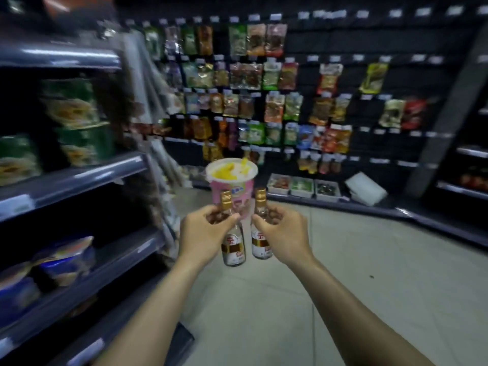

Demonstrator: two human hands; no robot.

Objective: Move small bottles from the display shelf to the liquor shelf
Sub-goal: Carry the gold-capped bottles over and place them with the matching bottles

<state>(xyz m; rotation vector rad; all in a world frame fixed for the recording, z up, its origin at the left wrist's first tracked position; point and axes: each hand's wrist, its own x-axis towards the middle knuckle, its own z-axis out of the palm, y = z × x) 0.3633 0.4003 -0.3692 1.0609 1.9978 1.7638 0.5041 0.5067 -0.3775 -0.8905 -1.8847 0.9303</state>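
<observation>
I hold two small clear bottles with gold caps and red-and-gold labels in front of me over the aisle floor. My left hand (204,229) grips the left bottle (233,249) by its neck and shoulder. My right hand (284,228) grips the right bottle (261,244) the same way. Both bottles hang upright, a small gap between them. Behind them, at about the same height, is a pink cup with a white-and-yellow lid (232,180); what holds it up is hidden.
A grey shelf unit (79,178) with noodle packs and blue bowls runs along my left. A dark pegboard wall (330,83) of hanging snack packets faces me, with white trays (301,187) at its base. Tiled floor (343,273) spreads to the right.
</observation>
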